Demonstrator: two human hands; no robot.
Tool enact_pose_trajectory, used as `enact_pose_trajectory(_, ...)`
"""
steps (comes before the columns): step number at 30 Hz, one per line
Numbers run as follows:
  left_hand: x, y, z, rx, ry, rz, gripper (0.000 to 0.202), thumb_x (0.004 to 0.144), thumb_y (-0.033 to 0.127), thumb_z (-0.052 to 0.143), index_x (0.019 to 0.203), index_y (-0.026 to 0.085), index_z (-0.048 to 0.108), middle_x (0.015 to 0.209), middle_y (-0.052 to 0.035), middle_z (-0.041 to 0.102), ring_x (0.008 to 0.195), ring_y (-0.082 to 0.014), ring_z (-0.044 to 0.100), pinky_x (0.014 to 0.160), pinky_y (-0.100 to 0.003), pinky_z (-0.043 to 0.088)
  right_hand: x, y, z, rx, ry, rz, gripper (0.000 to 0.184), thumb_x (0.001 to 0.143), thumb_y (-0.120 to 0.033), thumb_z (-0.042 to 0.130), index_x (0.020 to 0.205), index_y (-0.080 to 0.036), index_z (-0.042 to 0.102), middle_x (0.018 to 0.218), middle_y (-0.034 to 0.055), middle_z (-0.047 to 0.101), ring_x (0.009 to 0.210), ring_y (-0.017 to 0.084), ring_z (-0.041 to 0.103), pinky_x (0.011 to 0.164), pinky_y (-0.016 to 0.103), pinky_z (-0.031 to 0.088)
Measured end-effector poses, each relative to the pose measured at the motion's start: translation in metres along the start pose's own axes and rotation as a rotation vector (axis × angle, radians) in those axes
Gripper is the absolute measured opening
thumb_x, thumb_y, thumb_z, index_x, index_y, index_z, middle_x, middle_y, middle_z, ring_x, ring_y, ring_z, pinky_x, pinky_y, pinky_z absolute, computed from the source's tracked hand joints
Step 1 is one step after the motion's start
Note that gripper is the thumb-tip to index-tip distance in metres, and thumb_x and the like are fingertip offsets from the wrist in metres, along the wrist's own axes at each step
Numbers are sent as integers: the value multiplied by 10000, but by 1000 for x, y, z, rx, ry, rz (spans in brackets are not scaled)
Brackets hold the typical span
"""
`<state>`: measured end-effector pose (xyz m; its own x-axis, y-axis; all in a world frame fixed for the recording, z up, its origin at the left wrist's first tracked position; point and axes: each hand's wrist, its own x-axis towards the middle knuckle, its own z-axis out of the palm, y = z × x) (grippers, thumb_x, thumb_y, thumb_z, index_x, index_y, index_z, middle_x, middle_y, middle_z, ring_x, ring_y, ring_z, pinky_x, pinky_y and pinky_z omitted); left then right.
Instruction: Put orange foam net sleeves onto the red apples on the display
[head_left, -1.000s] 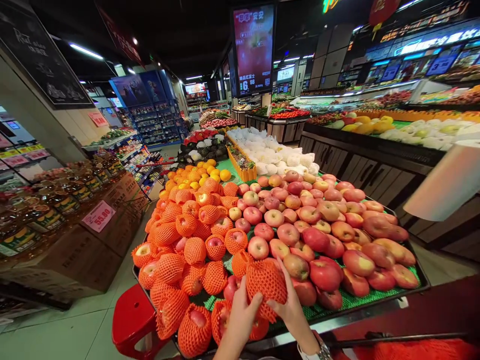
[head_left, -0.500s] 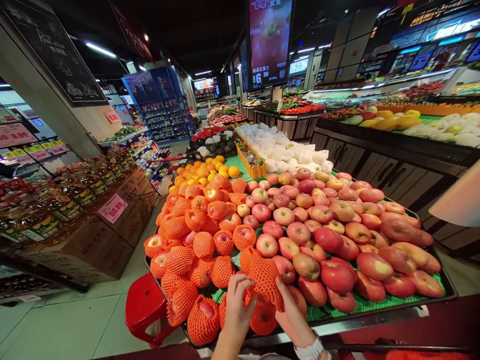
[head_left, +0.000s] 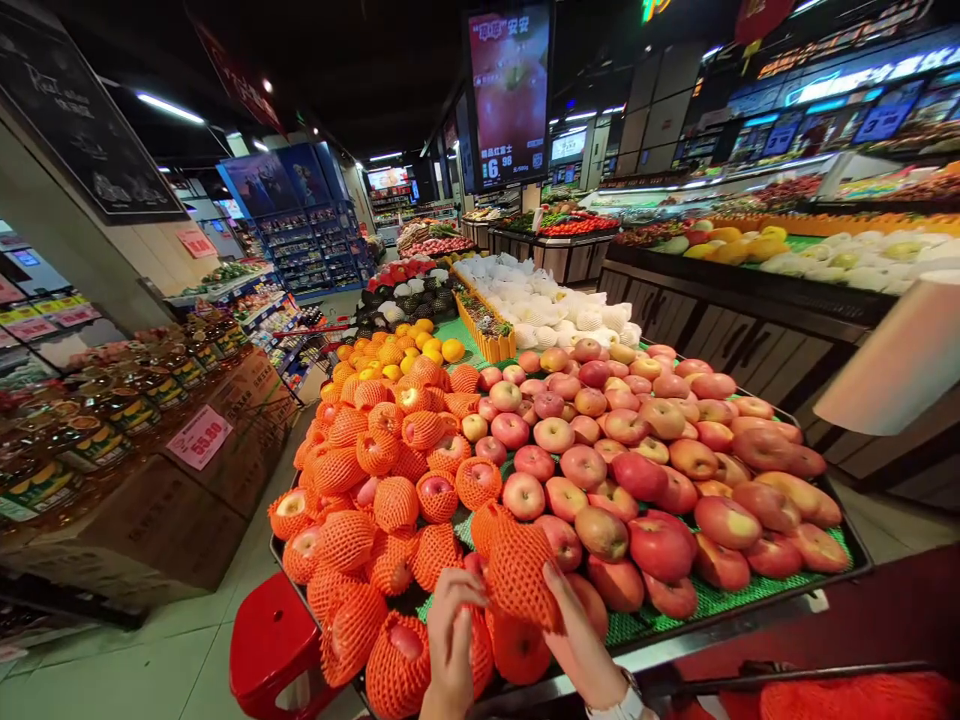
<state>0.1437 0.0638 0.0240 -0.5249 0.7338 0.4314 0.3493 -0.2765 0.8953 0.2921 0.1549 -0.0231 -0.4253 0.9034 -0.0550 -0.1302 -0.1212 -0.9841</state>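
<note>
An apple in an orange foam net is held between my two hands over the near edge of the fruit display. My right hand, with a white band on its wrist, presses the net's right side with its fingers mostly hidden behind it. My left hand has its fingers curled at the net's left edge. Just below the held fruit sits a red apple. More netted apples are heaped to the left, and bare apples lie to the right on a green mat.
A dark-rimmed display tray holds the fruit. A red plastic stool stands at its left corner. Stacked cartons with bottles line the left aisle. A roll of bags hangs at the right, and a price screen overhead.
My view has turned slightly right, so the scene sits further left. Both hands stay at the netted apple, the left fingers curled at its side.
</note>
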Motion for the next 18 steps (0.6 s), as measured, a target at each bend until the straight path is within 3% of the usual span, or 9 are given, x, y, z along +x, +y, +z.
enact_pose_trajectory(1, 4, -5, 3, -133, 84, -128, 381, 952, 603, 541, 889, 265, 704, 948, -73, 687, 911, -271, 651, 868, -432, 545, 2, -2, -2, 12, 32, 17, 642, 809, -814, 594, 1154, -303, 775, 1192, 61, 800, 1305, 320, 662, 1147, 525, 503)
enact_pose_trajectory(3, 10, -16, 14, -332, 170, -353, 665, 738, 841, 642, 1082, 271, 662, 1125, -106, 694, 1073, -324, 667, 974, -478, 552, 4, -7, -4, 16, 73, 10, 730, 705, -754, 738, 1219, -236, 761, 1231, 107, 782, 1292, 379, 661, 1097, 532, 549)
enact_pose_trajectory(5, 10, -26, 28, -409, 110, -491, 981, 531, 935, 703, 1235, 259, 606, 1342, -161, 641, 1274, -387, 603, 1097, -507, 497, 6, -12, -7, -19, 52, -59, 817, 591, -677, 852, 1269, -234, 744, 1293, 114, 756, 1300, 409, 649, 1099, 524, 551)
enact_pose_trajectory(8, -2, -35, 47, -411, -6, -609, 1158, 484, 893, 772, 1389, 210, 537, 1495, -207, 555, 1422, -414, 499, 1188, -483, 426, 5, -20, -8, -96, -48, -186, 864, 633, -617, 863, 1389, -245, 671, 1366, 105, 717, 1340, 401, 620, 1120, 506, 536)
enact_pose_trajectory(12, -12, -34, 58, -560, -44, -629, 1074, 603, 854, 750, 1458, 241, 530, 1486, -166, 593, 1460, -382, 475, 1208, -485, 419, 4, -29, -5, -220, 15, -258, 868, 747, -638, 801, 1495, -264, 570, 1495, 90, 626, 1430, 364, 542, 1191, 479, 464)
enact_pose_trajectory(15, -12, -31, 62, -743, -127, -711, 922, 581, 791, 821, 1370, 352, 635, 1408, -88, 678, 1422, -373, 533, 1192, -479, 448, 5, -33, -2, -296, 87, -274, 782, 837, -682, 697, 1476, -245, 589, 1525, 102, 598, 1452, 342, 521, 1214, 472, 432)
enact_pose_trajectory(18, -10, -29, 66, -825, -101, -798, 813, 554, 683, 888, 1270, 339, 715, 1335, -82, 727, 1373, -390, 579, 1172, -501, 470, 5, -36, -5, -319, 89, -356, 692, 927, -656, 600, 1496, -264, 570, 1527, 94, 599, 1447, 314, 532, 1201, 450, 452)
